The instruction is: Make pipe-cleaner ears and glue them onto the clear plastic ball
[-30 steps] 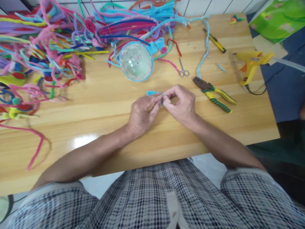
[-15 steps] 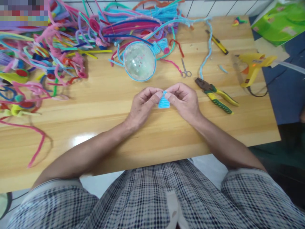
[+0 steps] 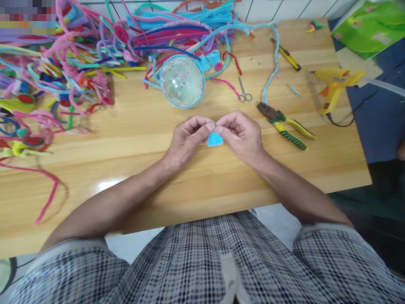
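Note:
Between my two hands is a small blue ribbed piece of coiled pipe cleaner [image 3: 215, 140], wider at its lower edge. My left hand [image 3: 191, 135] pinches its upper left side with thumb and forefinger. Against its upper right side, the thumb and forefinger of my right hand [image 3: 240, 131] are closed in the same way. The fingertips nearly meet and cover the piece's top. Beyond the hands stands a clear bowl with a blue rim [image 3: 182, 82]. Pliers with yellow and green handles [image 3: 286, 126] lie to the right of my right hand.
Small scissors [image 3: 244, 90], a yellow utility knife [image 3: 286, 55] and a long light-blue pipe cleaner [image 3: 277, 63] lie farther back. A yellow glue gun [image 3: 337, 88] with an orange light is at the right. Heaped pipe cleaners [image 3: 79, 63] crowd the back left. A green bag [image 3: 367, 29] sits beyond the right corner.
My fingertips have drawn closer together over the top of the blue piece, hiding more of it. The whole view has shifted slightly; the tools lie as before.

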Tool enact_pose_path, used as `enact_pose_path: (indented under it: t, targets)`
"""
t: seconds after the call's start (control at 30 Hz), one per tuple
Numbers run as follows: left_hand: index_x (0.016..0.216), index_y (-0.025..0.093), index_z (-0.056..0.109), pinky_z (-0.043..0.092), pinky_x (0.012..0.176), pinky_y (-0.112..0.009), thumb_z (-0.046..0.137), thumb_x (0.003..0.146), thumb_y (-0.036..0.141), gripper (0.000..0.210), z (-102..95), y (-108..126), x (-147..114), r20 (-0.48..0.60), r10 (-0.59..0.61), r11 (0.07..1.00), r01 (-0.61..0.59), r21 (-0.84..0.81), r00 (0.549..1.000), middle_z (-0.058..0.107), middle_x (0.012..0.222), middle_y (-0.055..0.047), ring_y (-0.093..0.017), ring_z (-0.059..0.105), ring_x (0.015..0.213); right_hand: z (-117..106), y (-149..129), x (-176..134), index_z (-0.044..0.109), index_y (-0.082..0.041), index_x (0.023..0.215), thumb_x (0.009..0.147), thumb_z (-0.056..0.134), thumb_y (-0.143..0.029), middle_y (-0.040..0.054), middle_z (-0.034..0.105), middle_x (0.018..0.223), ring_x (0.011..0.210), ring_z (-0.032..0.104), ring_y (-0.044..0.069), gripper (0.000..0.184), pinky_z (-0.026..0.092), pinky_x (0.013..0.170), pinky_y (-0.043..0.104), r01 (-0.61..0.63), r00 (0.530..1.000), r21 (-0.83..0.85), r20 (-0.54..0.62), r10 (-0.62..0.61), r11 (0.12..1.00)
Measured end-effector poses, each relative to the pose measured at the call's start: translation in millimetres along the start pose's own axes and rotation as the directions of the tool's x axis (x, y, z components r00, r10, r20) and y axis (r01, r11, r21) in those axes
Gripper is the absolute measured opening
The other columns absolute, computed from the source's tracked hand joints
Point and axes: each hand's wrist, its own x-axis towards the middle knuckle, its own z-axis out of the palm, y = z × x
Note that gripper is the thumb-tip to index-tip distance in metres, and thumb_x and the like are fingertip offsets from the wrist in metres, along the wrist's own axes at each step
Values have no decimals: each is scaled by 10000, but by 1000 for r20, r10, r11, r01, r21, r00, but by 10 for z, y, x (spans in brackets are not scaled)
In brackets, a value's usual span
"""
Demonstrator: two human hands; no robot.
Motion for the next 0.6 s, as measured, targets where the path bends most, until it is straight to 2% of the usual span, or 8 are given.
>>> enact_pose_path:
  t: [0.23, 0.37, 0.47, 0.6]
  targets:
    - [865, 209, 727, 531, 664, -244, 919, 896, 707, 535, 1, -28, -36, 12, 102, 990, -102, 96, 995, 644, 768, 19, -116, 555, 685, 22, -34, -41, 751, -247, 958, 986, 870, -598, -22, 772, 866, 789, 733, 160, 372, 637, 809, 333, 29, 999, -93, -19, -31, 995]
    - [874, 217, 709, 533, 722, -259, 869, 943, 717, 530, -22, -61, -40, 28, 151, 975, -154, 160, 988, 634, 804, 18, -124, 550, 726, 54, 56, -57, 744, -276, 1082, 968, 890, -575, -28, 782, 927, 838, 761, 163, 352, 659, 811, 329, 36, 999, -54, -26, -38, 998]
    - [908, 229, 725, 521, 704, -267, 831, 979, 715, 503, -36, -95, -49, 30, 139, 982, -142, 122, 990, 627, 824, 13, -134, 553, 732, 55, 129, -54, 729, -298, 1149, 973, 895, -534, -37, 769, 940, 860, 770, 157, 338, 664, 814, 321, 37, 999, -7, -38, -37, 999]
    - [981, 237, 783, 550, 718, -298, 694, 1061, 746, 523, -41, -103, -57, 41, 105, 993, -107, 51, 994, 674, 855, -16, -157, 607, 753, 30, 153, -38, 709, -297, 1143, 962, 912, -508, -45, 754, 927, 863, 770, 151, 344, 660, 813, 309, 16, 999, 13, -37, -16, 1000]
